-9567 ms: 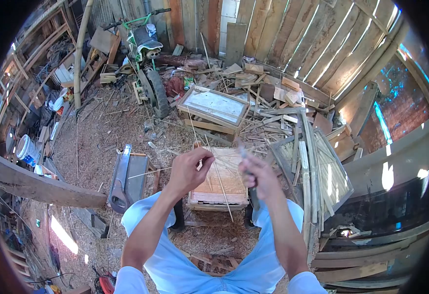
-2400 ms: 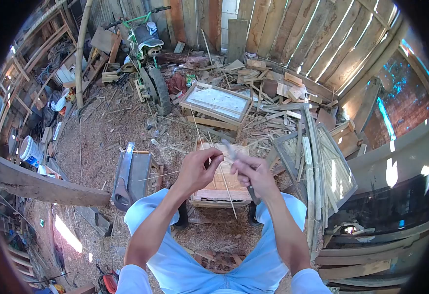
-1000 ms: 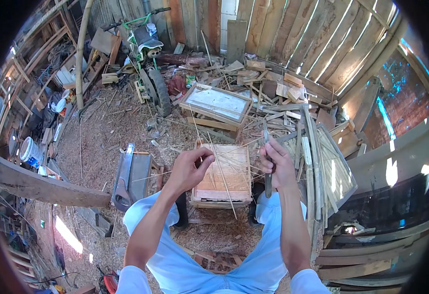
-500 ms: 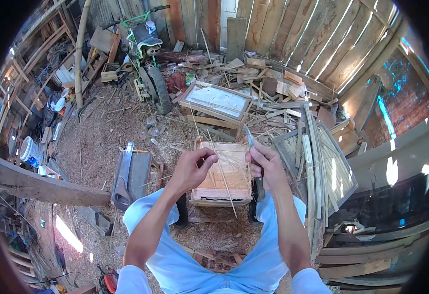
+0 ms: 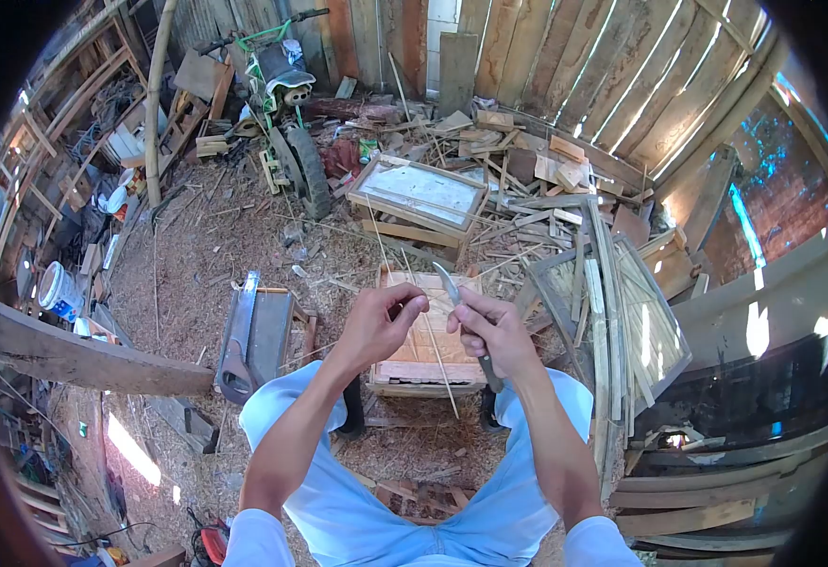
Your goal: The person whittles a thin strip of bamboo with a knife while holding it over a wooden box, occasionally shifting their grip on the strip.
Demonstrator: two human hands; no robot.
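My left hand (image 5: pixel 383 326) is closed in a pinch on a thin wooden strip (image 5: pixel 308 355). The strip emerges on the lower left of the wrist, and its middle is hidden behind the hand. Wrapped in the fingers of my right hand (image 5: pixel 497 333) is a knife with a curved blade (image 5: pixel 448 283), its tip pointing up and left. The knife's dark handle (image 5: pixel 491 372) comes out below the fist. Both hands hover over a small wooden bench (image 5: pixel 433 373) between my knees. Another slender stick (image 5: pixel 439 356) slants across the bench top, close to the left fingertips.
A handsaw (image 5: pixel 236 364) lies on a low box at the left. Ahead stand a framed panel (image 5: pixel 418 194) and a small motorbike (image 5: pixel 296 161). Scrap wood (image 5: pixel 527 156) is heaped behind; long boards (image 5: pixel 603 312) lean at the right. Shavings cover the ground.
My right hand and the knife have moved left, towards my left hand, and the blade now leans further left. My left hand has shifted slightly right with the strip.
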